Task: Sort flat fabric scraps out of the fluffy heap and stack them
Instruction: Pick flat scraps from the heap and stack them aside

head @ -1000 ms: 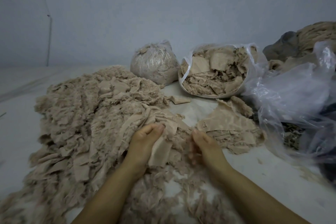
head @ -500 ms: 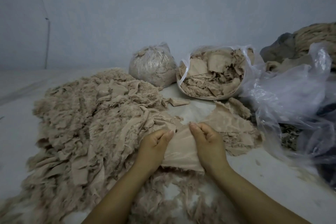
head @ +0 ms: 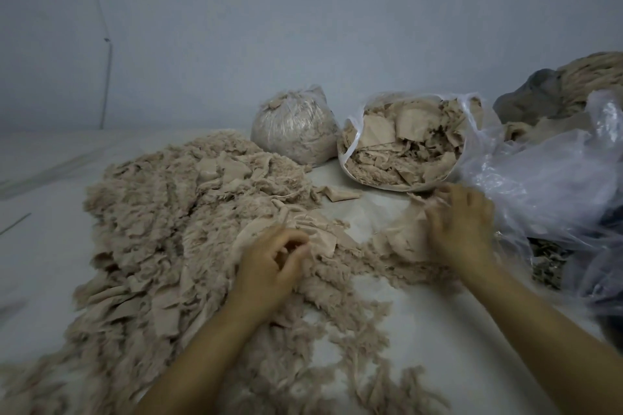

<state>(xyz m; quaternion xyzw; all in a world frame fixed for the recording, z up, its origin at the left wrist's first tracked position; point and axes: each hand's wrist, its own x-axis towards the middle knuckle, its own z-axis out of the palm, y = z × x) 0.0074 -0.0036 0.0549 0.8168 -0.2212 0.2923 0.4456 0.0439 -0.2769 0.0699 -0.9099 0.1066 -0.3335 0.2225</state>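
Note:
A wide fluffy heap (head: pixel 175 222) of beige shredded fabric covers the left and middle of the white surface. To its right lies a low stack of flat beige scraps (head: pixel 403 236). My right hand (head: pixel 462 222), blurred by motion, lies over the stack with fingers spread on the top scrap. My left hand (head: pixel 273 263) rests at the heap's right edge with its fingers curled into the fabric folds there; whether it holds a piece cannot be made out.
An open plastic bag (head: pixel 350 145) full of flat scraps stands behind the stack. A tied bag of fluff (head: pixel 293 128) sits to its left. Loose clear plastic (head: pixel 546 185) and more bundles crowd the right side. A wall rises behind.
Both hands held one flat scrap in front of me. My right hand has carried it right onto the stack, and my left hand has let go and returned to the heap.

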